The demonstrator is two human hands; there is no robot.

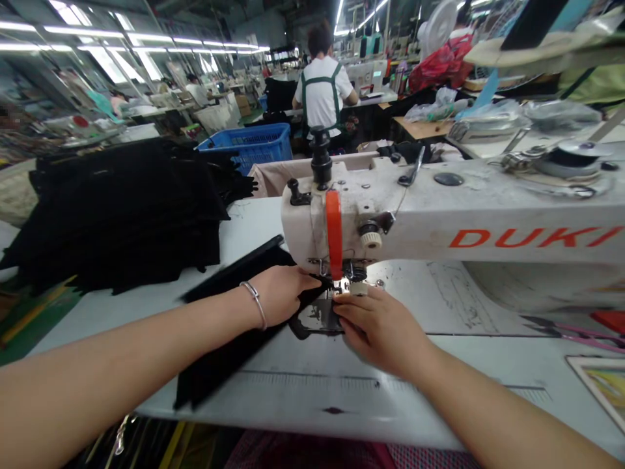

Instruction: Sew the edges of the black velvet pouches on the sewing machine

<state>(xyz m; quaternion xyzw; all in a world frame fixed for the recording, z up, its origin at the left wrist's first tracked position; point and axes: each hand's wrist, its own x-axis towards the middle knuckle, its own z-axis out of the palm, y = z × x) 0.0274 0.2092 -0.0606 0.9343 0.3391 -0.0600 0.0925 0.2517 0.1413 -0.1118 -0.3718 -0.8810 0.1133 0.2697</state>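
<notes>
Head view, left of the frame: a pile of black cloth (122,215) lies on the surface (463,365). At centre, your left hand (280,293) rests flat on a black fabric strip (215,368), fingers together, pointing at the presser foot (338,284) of the sewing machine (439,215). Just right of the foot, your right hand (381,329) curls its fingers at the strip's end. You cannot tell whether they pinch it.
</notes>
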